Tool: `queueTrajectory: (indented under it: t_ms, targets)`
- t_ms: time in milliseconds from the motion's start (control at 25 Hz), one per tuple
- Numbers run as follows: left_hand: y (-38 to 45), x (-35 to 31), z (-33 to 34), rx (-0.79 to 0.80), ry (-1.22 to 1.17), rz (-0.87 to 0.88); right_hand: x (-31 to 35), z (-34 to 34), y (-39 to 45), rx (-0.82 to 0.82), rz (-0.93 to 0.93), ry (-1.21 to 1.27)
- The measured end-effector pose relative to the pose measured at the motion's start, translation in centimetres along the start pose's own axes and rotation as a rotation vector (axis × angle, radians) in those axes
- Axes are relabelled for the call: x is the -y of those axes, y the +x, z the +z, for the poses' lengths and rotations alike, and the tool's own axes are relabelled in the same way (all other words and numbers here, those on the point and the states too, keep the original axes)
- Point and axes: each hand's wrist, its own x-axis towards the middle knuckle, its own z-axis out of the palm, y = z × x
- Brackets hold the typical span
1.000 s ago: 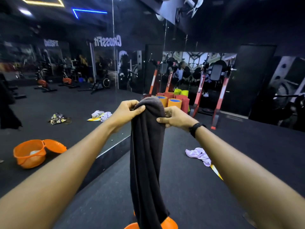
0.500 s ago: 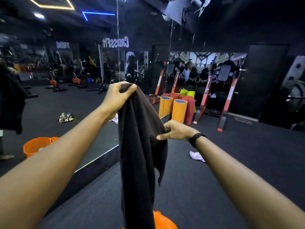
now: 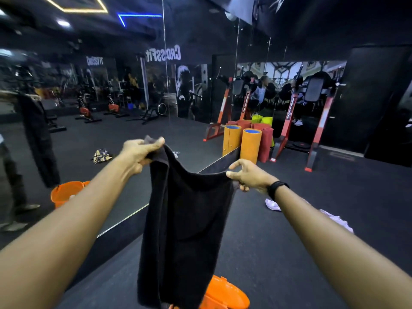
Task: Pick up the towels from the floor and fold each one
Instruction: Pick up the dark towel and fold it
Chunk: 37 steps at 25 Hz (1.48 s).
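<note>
We hold the dark towel (image 3: 185, 219) up in front of us: our left hand (image 3: 139, 152) pinches one top corner, our right hand (image 3: 249, 176) pinches the other, lower, so the top edge sags between them. Below the towel, an orange basket (image 3: 225, 295) sits on the black floor (image 3: 289, 253). Right of the towel, a pale towel (image 3: 334, 219) lies crumpled on open floor. Beyond the towel stand orange rolled mats (image 3: 250, 144) against the mirror wall (image 3: 111, 108).

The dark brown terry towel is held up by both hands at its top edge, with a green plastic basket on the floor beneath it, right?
Nearly. Both hands, left hand and right hand, hold the dark brown terry towel, but the head view shows the plastic basket beneath is orange, not green.
</note>
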Motion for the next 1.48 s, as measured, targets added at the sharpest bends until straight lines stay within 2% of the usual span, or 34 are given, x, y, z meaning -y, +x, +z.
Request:
queueTrajectory:
  t_ms: [120, 200, 440, 560, 640, 720, 840, 1000, 1160, 1360, 1480]
  targets:
    - [-0.8, 2.9, 1.4, 0.210, 0.107, -0.068, 2.9, 1.7, 0.8, -0.043, 0.012, 0.192]
    - [-1.8, 3.8, 2.8, 0.285, 0.156, -0.092, 4.6, 2.8, 1.2, -0.034, 0.019, 0.241]
    - [-3.6, 4.9, 6.0, 0.354, 0.211, -0.098, 6.7, 6.6, 2.0, -0.024, 0.024, 0.123]
    - [-3.8, 5.6, 6.4, 0.460, 0.190, -0.107, 6.3, 7.0, 2.3, -0.082, 0.055, 0.094]
    - [-3.7, 6.6, 6.1, 0.553, 0.181, -0.045, 6.0, 7.0, 2.4, -0.148, 0.081, 0.130]
    - [-3.5, 7.7, 5.7, 0.564, 0.202, 0.053, 5.8, 6.8, 2.3, -0.179, 0.099, 0.167]
    - [-3.2, 8.2, 5.5, 0.536, 0.198, 0.141, 5.7, 6.2, 1.8, -0.077, 0.108, 0.218]
    - [-2.9, 7.6, 5.3, 0.666, 0.209, 0.158, 5.8, 4.5, 1.0, 0.041, 0.134, 0.216]
    - [-2.6, 7.6, 5.2, 0.724, 0.243, 0.175, 5.8, 3.3, 0.7, 0.146, 0.136, -0.143]
    - [-1.1, 4.7, 4.1, 0.657, 0.244, 0.247, 4.2, 3.1, -0.1, 0.408, 0.118, -0.140]
    - [0.3, 2.3, 2.2, 0.606, 0.269, 0.284, 2.7, 2.8, 0.5, 0.501, 0.182, -0.553]
